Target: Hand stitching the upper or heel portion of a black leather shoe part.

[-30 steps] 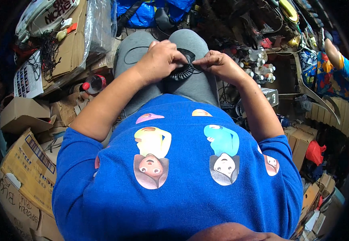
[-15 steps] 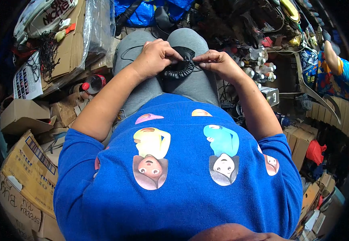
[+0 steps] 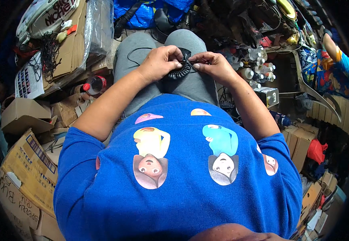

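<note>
Over my lap in grey trousers (image 3: 132, 90), both hands work at a small black rounded piece (image 3: 179, 74) with a ridged, pleated-looking edge. My left hand (image 3: 161, 62) pinches its left side between thumb and fingers, covering part of it. From the right, my right hand (image 3: 214, 67) has thumb and index finger pressed together at the piece's inner edge, on what seems to be a thin black strand too small to make out. A dark cord (image 3: 136, 49) loops over my left thigh beside the left hand.
Cardboard boxes (image 3: 24, 116) and a red-capped bottle (image 3: 96, 85) lie to the left. Several small clear bottles (image 3: 258, 66), a metal can (image 3: 267, 96) and a curved metal blade (image 3: 331, 104) are on the right. Another person's arm (image 3: 330, 46) shows at far right.
My left hand has shifted slightly right and down, covering more of the black piece. My right hand has moved a little left and down, closer to the left.
</note>
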Available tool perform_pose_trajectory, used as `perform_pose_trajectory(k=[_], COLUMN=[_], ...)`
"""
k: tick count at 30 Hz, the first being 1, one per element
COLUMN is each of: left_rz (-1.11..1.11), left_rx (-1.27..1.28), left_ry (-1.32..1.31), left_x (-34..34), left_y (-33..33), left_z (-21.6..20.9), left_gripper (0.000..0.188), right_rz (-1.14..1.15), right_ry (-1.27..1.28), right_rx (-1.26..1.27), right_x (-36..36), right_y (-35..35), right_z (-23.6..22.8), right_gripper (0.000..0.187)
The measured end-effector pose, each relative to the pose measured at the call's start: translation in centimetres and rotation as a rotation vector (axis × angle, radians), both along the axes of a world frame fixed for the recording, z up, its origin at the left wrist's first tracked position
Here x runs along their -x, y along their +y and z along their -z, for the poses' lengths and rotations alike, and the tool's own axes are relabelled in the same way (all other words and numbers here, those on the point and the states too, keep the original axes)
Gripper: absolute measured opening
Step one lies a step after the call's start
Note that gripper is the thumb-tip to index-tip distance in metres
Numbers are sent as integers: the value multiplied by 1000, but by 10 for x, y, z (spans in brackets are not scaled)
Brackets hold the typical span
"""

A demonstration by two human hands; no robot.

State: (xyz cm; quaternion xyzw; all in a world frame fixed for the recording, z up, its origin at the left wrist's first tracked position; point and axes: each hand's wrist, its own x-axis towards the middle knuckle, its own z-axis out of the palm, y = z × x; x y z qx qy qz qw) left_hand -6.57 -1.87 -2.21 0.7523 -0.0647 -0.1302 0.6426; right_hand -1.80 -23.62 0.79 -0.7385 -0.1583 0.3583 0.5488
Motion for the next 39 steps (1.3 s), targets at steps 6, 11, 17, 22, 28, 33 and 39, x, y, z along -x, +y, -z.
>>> perform_pose_trajectory(k=[6,11,17,22,28,33,39], left_rz=[-59,149,120,159,219,234,43], left_rx=[-124,-630,-735,-632,-594,-609,-680], left_ry=[-119,-647,-587,-439,-381,-259,-248], left_x=[1,-7,0,-5,-10,-16,-20], left_y=[-8,-1,25,14,5,-8,-19], left_z=[-13,-33,-33,-40,-42,-55,-42], left_gripper=[13,16,7,7,14,32,41], right_rz=[-52,-191,-48,-28,-83,5,12], right_ry=[-169,-432,-122,-152,-191,-124,-879], right_rx=[103,145,-20,-51,135,-65,332], right_x=[-3,-10,-26,-20,-17,-26,-34], right_y=[5,9,-22,-23,-39,-45,-15], right_z=[-9,-22,7,4,-14,-39,-49], right_gripper=[16,12,14,24,14,13,16])
